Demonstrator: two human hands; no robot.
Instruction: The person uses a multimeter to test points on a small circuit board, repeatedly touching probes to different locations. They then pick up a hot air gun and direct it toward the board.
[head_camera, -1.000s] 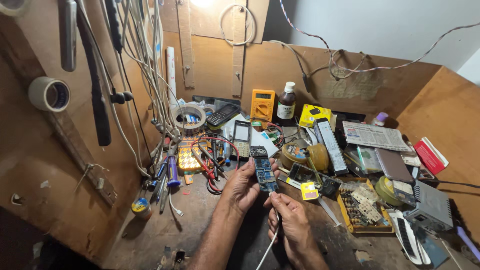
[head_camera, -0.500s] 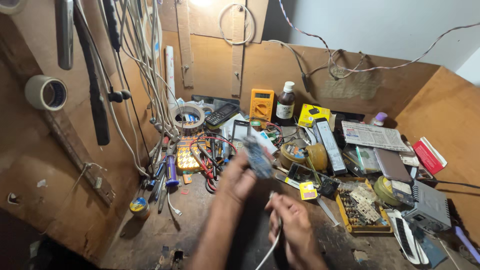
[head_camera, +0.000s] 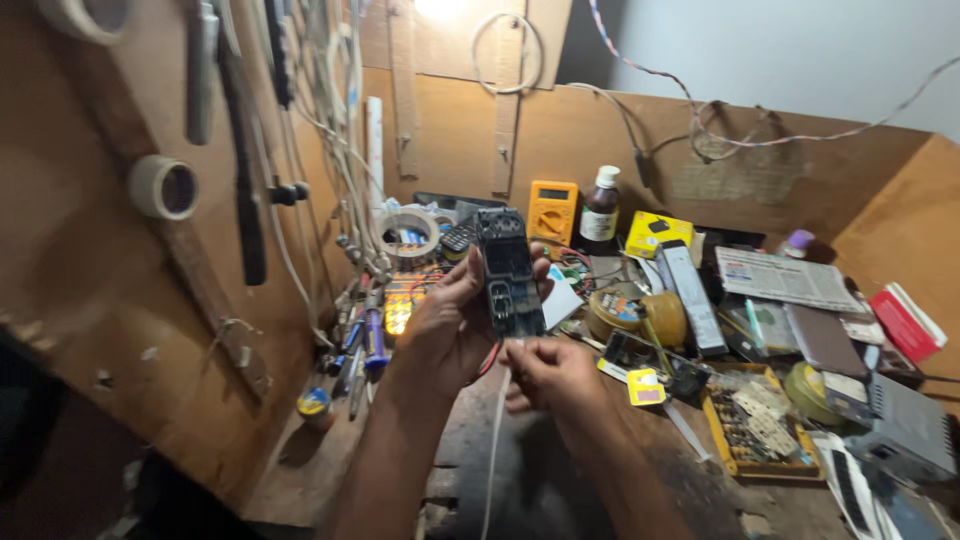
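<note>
Board (head_camera: 510, 275) is gripped upright in left hand (head_camera: 450, 325), above the bench (head_camera: 520, 480). White cable (head_camera: 497, 430) is pinched at the board's lower end by right hand (head_camera: 550, 375).

The circuit board (head_camera: 510, 275) is dark, nearly black, with a white cable (head_camera: 493, 440) below it. Behind stand an orange-yellow meter (head_camera: 553, 212), a brown bottle (head_camera: 600, 215) with a white cap, a yellow box (head_camera: 658, 233), and a red box (head_camera: 908, 322) far right.

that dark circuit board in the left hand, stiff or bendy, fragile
The circuit board probably stays stiff: it stands upright from the left hand without sagging. Likely light, held by fingertips alone. Exposed components suggest fragility, and the white cable under the right hand may tug it.
</note>
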